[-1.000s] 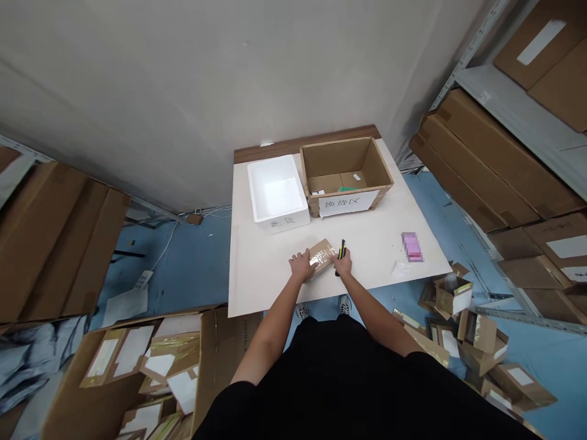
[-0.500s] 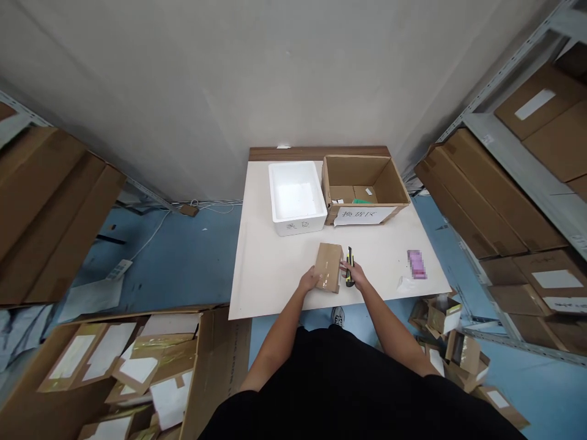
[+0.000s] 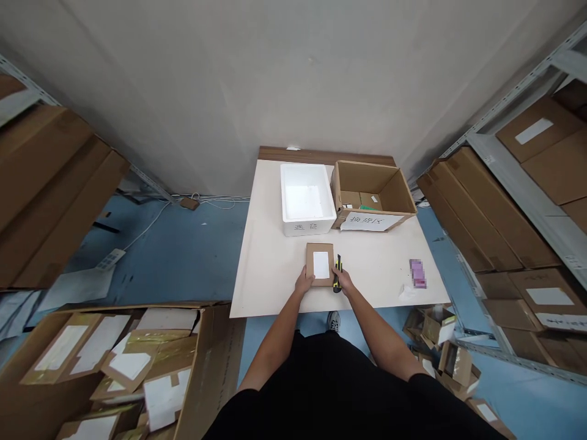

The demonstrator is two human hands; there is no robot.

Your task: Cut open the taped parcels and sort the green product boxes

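Turned since half a second ago, from a plain taped face to a labelled one, and squared to the bench front: the small box (image 3: 320, 261), now with a white label (image 3: 321, 269) uppermost. Pinched at the near left side by the left grip (image 3: 304, 282), thumb over the top. Bounded on the right by the right grip (image 3: 343, 280), fingers closed round a black-and-yellow knife (image 3: 338, 265) and up against the side of the box. Pointed away from the body, lengthwise just beside the box. Placed near the front edge of the white bench (image 3: 268, 263); cannot tell about any gap underneath. Set behind, side by side: a white tub (image 3: 308, 228) with handwriting on the front and, to the right, an open carton (image 3: 398, 190) with a handwritten paper sign (image 3: 370, 221) and something green (image 3: 366, 208) inside. Well apart, near the right end of the bench: a blurred purple item (image 3: 417, 274) and a crumpled clear scrap (image 3: 406, 292). Piled below to the left, in a big carton (image 3: 217, 348): more labelled boxes (image 3: 129, 365).
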